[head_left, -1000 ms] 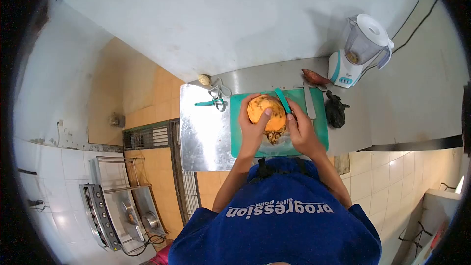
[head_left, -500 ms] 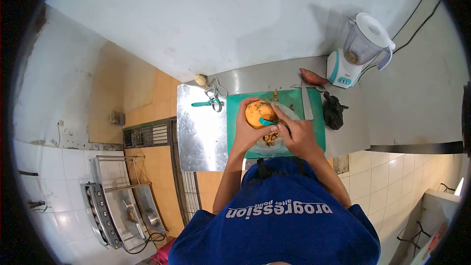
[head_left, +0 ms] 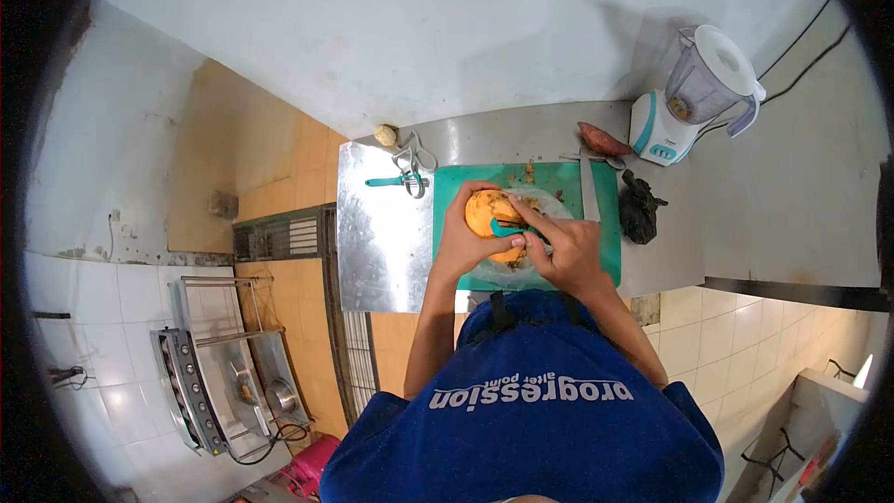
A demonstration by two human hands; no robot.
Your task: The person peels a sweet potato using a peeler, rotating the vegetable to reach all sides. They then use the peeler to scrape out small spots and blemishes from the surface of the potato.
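My left hand (head_left: pixel 454 244) is wrapped round the left side of a round orange fruit or root (head_left: pixel 484 211), its flesh bright with dark brown patches along the top. Closed on a teal-handled peeler (head_left: pixel 504 228), my right hand (head_left: pixel 565 248) keeps the tool against the orange piece, with the index finger reaching over its top. Both thumbs meet close to the peeler. Under the hands, a clear plastic bag (head_left: pixel 549 204) lies on the green cutting board (head_left: pixel 449 183), partly hidden. Brown peel scraps (head_left: pixel 529 169) are scattered on the board's far part.
A knife (head_left: pixel 589 191) lies along the board's right side, beside a black plastic bag (head_left: pixel 639 208). Behind are a reddish sweet potato (head_left: pixel 603 140) and a blender (head_left: pixel 691 93). At left, another teal-handled tool (head_left: pixel 384 182) and a pale round item (head_left: pixel 386 135) rest on the metal table (head_left: pixel 377 261).
The orange piece has turned in my left hand, and more of its lower flesh shows below the peeler. My hands cover more of the peel heap. The whole view has shifted slightly.
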